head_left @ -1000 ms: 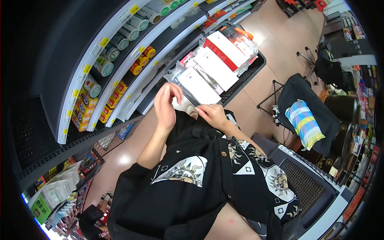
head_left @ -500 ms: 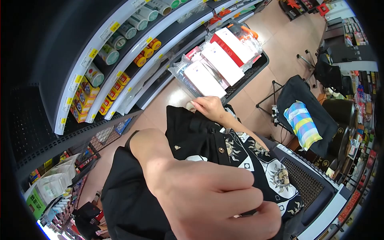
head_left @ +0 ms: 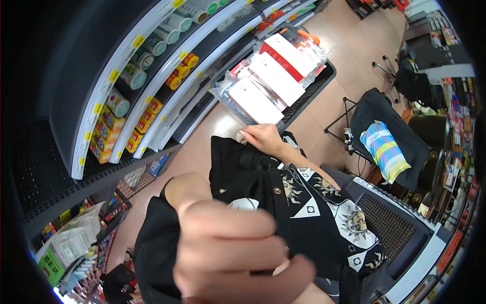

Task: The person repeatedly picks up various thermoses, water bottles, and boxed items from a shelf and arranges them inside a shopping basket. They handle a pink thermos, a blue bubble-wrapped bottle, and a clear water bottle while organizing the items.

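My left hand point(head_left: 230, 248) is very close to the camera, its back toward me and its fingers curled in. Motion blurs it, and anything inside the fingers is hidden. Lower down, my right hand point(head_left: 263, 138) is closed beside the black clothing point(head_left: 230, 159), thumb pressed near the fingers. A pale rounded thing point(head_left: 241, 136) shows at its fingertips; I cannot tell what it is or whether it is held. Just beyond that hand, white boxes point(head_left: 256, 99) in clear plastic wrap lie in a dark basket point(head_left: 324, 81).
Curved shelves point(head_left: 139, 109) with price tags, jars and yellow boxes stand on the left. To the right are a black folding chair point(head_left: 372, 109) bearing a striped colourful package point(head_left: 385, 152), and a dark woven panel point(head_left: 387, 225) with a pale edge. Tiled floor point(head_left: 334, 104) lies between.
My left hand has shifted left and slightly down and is now more blurred. My right hand stays closed in about the same place. The view has tilted slightly.
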`<move>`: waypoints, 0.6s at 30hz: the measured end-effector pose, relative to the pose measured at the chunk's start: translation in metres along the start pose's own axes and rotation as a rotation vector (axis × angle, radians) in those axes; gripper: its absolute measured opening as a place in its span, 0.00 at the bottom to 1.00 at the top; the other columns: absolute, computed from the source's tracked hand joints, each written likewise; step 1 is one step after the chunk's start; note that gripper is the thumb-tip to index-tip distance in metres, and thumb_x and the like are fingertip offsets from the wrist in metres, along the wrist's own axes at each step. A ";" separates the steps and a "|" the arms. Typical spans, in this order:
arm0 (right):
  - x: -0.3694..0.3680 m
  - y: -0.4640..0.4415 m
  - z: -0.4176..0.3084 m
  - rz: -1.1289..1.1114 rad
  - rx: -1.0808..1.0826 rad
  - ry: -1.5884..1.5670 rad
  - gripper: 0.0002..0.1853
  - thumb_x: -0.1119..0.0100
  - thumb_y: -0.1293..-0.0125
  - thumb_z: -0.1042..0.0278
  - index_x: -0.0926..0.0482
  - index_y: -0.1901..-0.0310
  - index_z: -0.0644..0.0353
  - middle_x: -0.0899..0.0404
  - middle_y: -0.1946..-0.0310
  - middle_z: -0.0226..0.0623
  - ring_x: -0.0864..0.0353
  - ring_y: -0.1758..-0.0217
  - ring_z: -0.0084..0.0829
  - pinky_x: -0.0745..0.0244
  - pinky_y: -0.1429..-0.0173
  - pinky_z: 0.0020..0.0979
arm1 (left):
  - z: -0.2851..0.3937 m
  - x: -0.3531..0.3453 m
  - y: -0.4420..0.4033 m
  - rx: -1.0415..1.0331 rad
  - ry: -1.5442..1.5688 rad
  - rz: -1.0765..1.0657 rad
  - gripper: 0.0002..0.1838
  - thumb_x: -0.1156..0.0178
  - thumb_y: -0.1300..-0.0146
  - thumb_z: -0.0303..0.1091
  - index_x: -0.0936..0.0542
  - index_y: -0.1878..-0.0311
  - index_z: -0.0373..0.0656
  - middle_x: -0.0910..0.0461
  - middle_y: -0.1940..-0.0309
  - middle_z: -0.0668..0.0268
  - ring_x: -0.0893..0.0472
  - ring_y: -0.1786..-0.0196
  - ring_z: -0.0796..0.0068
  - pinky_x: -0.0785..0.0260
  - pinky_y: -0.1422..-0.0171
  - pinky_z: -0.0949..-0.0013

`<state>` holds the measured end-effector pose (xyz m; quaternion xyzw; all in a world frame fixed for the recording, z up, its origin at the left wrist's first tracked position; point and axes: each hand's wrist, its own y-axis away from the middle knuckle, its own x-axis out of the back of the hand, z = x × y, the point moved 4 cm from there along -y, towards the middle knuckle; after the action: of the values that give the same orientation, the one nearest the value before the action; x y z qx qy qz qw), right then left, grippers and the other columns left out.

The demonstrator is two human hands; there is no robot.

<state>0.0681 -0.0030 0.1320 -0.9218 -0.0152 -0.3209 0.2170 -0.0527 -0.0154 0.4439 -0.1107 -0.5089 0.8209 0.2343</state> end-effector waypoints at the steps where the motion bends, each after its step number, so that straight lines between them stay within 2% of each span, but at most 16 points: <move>1: 0.000 0.002 0.001 -0.004 -0.007 0.007 0.05 0.38 0.41 0.66 0.20 0.72 0.56 0.24 0.84 0.37 0.22 0.81 0.37 0.28 0.75 0.35 | 0.008 0.002 0.005 0.089 -0.070 0.129 0.21 0.53 0.78 0.40 0.21 0.76 0.39 0.32 0.80 0.69 0.35 0.75 0.75 0.48 0.78 0.73; 2: 0.001 0.001 0.001 0.005 -0.017 0.018 0.05 0.38 0.41 0.66 0.20 0.72 0.56 0.24 0.84 0.37 0.22 0.81 0.37 0.28 0.75 0.35 | 0.009 0.006 0.005 0.185 -0.140 0.259 0.21 0.51 0.77 0.40 0.19 0.75 0.43 0.32 0.79 0.71 0.32 0.71 0.74 0.46 0.75 0.70; 3: 0.002 0.002 0.000 0.010 -0.018 0.007 0.05 0.38 0.41 0.66 0.20 0.72 0.56 0.24 0.84 0.36 0.22 0.81 0.37 0.28 0.75 0.35 | 0.010 0.014 0.005 0.188 -0.129 0.260 0.21 0.51 0.77 0.40 0.19 0.75 0.43 0.32 0.79 0.71 0.32 0.71 0.74 0.46 0.75 0.70; 5: 0.002 0.002 0.000 0.007 -0.014 -0.004 0.05 0.38 0.41 0.66 0.20 0.72 0.56 0.23 0.84 0.36 0.22 0.81 0.37 0.28 0.75 0.36 | 0.010 0.018 -0.007 0.177 -0.047 -0.218 0.15 0.49 0.74 0.39 0.20 0.79 0.44 0.31 0.80 0.71 0.32 0.70 0.73 0.45 0.75 0.70; 6: 0.001 0.003 0.001 0.002 -0.007 -0.011 0.05 0.38 0.41 0.66 0.20 0.72 0.56 0.23 0.84 0.36 0.22 0.81 0.37 0.28 0.75 0.36 | 0.009 0.015 -0.006 0.180 -0.057 -0.215 0.15 0.49 0.74 0.39 0.20 0.79 0.44 0.31 0.80 0.71 0.32 0.70 0.73 0.45 0.75 0.70; 8: -0.002 0.004 0.003 0.005 -0.002 0.018 0.05 0.38 0.41 0.66 0.20 0.71 0.55 0.23 0.84 0.36 0.22 0.81 0.38 0.28 0.75 0.36 | 0.010 0.012 -0.004 0.116 -0.112 -0.093 0.23 0.44 0.54 0.36 0.19 0.50 0.47 0.28 0.79 0.69 0.32 0.72 0.72 0.41 0.73 0.69; 9: -0.003 0.004 0.002 0.000 0.005 0.013 0.05 0.38 0.41 0.66 0.20 0.71 0.55 0.23 0.84 0.36 0.22 0.81 0.38 0.28 0.75 0.36 | 0.012 0.012 -0.002 0.117 -0.122 -0.091 0.23 0.44 0.54 0.36 0.19 0.50 0.47 0.28 0.79 0.69 0.32 0.72 0.72 0.41 0.73 0.69; 12: 0.002 0.005 0.001 -0.009 -0.015 0.020 0.05 0.38 0.41 0.66 0.20 0.71 0.55 0.23 0.84 0.36 0.22 0.81 0.38 0.28 0.75 0.35 | 0.016 0.009 0.001 0.132 -0.095 -0.088 0.17 0.44 0.66 0.37 0.23 0.68 0.42 0.32 0.84 0.70 0.35 0.79 0.76 0.48 0.78 0.73; 15: 0.011 0.000 -0.010 0.019 0.060 0.006 0.04 0.37 0.42 0.67 0.20 0.71 0.56 0.23 0.83 0.36 0.22 0.81 0.37 0.27 0.74 0.35 | 0.013 0.005 0.000 0.130 -0.042 -0.097 0.14 0.44 0.78 0.38 0.27 0.86 0.37 0.36 0.88 0.72 0.39 0.87 0.80 0.55 0.84 0.78; 16: 0.027 -0.011 -0.024 0.071 0.083 -0.030 0.03 0.39 0.42 0.71 0.18 0.66 0.56 0.24 0.83 0.35 0.23 0.80 0.35 0.28 0.73 0.33 | 0.010 0.002 -0.003 0.118 -0.035 -0.100 0.14 0.44 0.78 0.38 0.27 0.86 0.37 0.36 0.88 0.72 0.39 0.87 0.80 0.55 0.84 0.78; 17: 0.048 -0.021 -0.034 0.115 0.003 -0.135 0.07 0.40 0.42 0.73 0.18 0.61 0.59 0.24 0.84 0.35 0.23 0.80 0.33 0.27 0.72 0.31 | 0.009 0.001 -0.008 0.034 -0.053 0.004 0.21 0.50 0.55 0.37 0.41 0.55 0.47 0.30 0.83 0.69 0.36 0.80 0.76 0.46 0.77 0.73; 18: 0.075 -0.032 -0.051 0.160 -0.079 -0.245 0.11 0.42 0.42 0.76 0.19 0.57 0.61 0.25 0.84 0.35 0.23 0.80 0.31 0.27 0.71 0.30 | 0.009 -0.003 -0.012 -0.045 -0.072 0.106 0.34 0.55 0.31 0.37 0.54 0.24 0.57 0.25 0.78 0.65 0.33 0.74 0.72 0.38 0.69 0.68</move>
<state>0.0924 -0.0032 0.2250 -0.9602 0.0444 -0.1882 0.2017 -0.0508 -0.0194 0.4580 -0.1134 -0.5289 0.8238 0.1695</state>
